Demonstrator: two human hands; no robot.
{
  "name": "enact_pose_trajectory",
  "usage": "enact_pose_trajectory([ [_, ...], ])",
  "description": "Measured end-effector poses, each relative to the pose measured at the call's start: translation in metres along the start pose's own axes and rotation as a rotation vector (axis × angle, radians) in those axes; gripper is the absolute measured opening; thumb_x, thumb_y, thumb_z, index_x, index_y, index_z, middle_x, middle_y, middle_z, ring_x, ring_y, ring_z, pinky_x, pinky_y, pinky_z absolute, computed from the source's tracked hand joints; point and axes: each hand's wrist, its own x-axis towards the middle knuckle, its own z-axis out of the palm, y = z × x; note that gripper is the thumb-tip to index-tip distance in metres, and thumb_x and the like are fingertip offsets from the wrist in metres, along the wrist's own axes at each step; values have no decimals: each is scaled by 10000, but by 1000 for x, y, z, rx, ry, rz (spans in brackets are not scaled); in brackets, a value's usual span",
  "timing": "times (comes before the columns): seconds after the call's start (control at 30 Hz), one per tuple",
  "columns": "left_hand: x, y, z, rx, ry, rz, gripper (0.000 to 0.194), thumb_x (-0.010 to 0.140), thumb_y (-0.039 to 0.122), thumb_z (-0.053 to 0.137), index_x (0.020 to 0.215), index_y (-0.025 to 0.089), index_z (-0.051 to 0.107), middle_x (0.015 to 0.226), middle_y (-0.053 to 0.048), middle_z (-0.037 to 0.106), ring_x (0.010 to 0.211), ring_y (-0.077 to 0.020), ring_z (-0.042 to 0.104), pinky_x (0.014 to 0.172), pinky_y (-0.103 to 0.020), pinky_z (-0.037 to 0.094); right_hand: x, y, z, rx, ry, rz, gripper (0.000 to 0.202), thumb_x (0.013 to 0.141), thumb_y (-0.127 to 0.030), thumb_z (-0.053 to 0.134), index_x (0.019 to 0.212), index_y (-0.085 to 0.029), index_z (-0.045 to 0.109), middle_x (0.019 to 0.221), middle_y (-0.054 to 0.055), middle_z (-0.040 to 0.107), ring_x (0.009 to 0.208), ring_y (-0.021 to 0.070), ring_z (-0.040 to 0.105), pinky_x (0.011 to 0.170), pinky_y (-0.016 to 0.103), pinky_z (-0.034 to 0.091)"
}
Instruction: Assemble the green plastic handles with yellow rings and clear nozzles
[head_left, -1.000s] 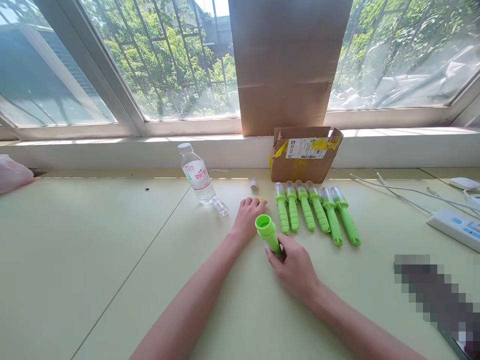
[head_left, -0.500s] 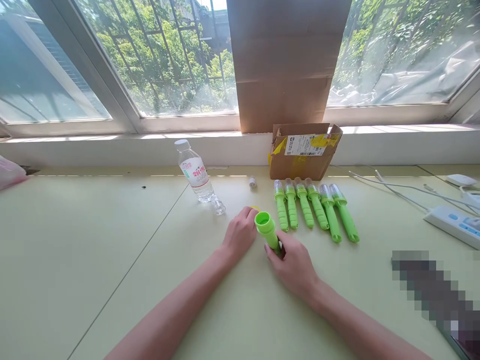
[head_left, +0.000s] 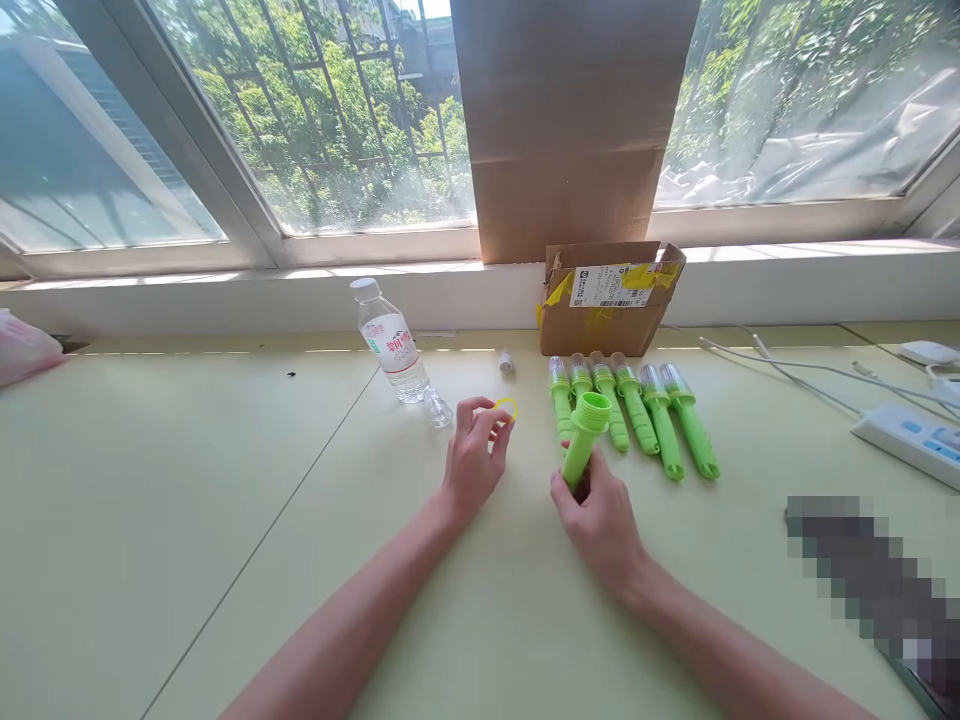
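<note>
Pinched in the fingertips of my left hand [head_left: 475,452] is a thin yellow ring [head_left: 510,403], held just above the table. My right hand [head_left: 600,520] grips a hollow green flashlight body [head_left: 583,440] by its lower part; its threaded, open end tilts up and away. A row of several green flashlights [head_left: 646,420] with clear ribbed caps lies behind my right hand, and the held body partly covers the ones at the left. Beyond my left hand a small white cylindrical part [head_left: 506,362] stands on the table. A clear plastic cap [head_left: 438,408] lies beside the bottle.
A water bottle [head_left: 391,345] stands at the back left. An open cardboard box [head_left: 600,325] sits against the sill. To the right are a white power strip [head_left: 907,440], cables [head_left: 806,372] and a blurred dark object [head_left: 870,590]. A pinkish bag [head_left: 26,350] lies far left.
My hands have moved apart: the right carried the green body to the right, while the left shifted slightly left and lifted the yellow ring into clear view.
</note>
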Motion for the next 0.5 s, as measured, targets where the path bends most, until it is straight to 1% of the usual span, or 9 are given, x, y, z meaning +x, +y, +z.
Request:
enact_pose_trajectory([
  [0.07, 1, 0, 0, -54, -16, -41, 71, 878, 230, 476, 892, 194, 536, 990, -36, 522, 684, -73, 599, 601, -220, 524, 0, -1, -1, -43, 4, 13, 220, 778, -328, 466, 970, -222, 477, 544, -88, 423, 465, 103, 402, 477, 228, 288],
  [0.13, 2, 1, 0, -95, -24, -101, 74, 882, 242, 472, 907, 198, 526, 905, -19, 567, 663, -81, 612, 597, -218, 525, 0, -2, -2, -103, 16, 10, 193, 749, -296, 472, 926, -221, 485, 511, -94, 376, 451, 100, 374, 467, 224, 276],
  [0.23, 3, 1, -1, -129, -8, -198, 102, 883, 280, 473, 912, 197, 526, 810, -3, 599, 614, -91, 627, 589, -226, 526, 0, -1, -3, -161, -2, -16, 203, 707, -228, 460, 904, -226, 506, 492, -94, 343, 441, 94, 341, 459, 216, 257],
  [0.37, 5, 3, -2, -186, 26, -285, 153, 881, 324, 470, 913, 190, 534, 764, 1, 608, 573, -96, 626, 568, -233, 523, 0, 0, -2, -212, -40, -54, 281, 681, -177, 443, 936, -236, 547, 514, -81, 375, 457, 91, 335, 471, 213, 254],
  [0.5, 8, 0, -4, -301, 55, -381, 199, 883, 361, 457, 898, 184, 547, 753, 3, 587, 533, -85, 595, 535, -230, 515, 0, -1, -2, -243, -61, -88, 357, 666, -145, 433, 975, -255, 576, 543, -69, 423, 484, 97, 348, 492, 217, 260],
])
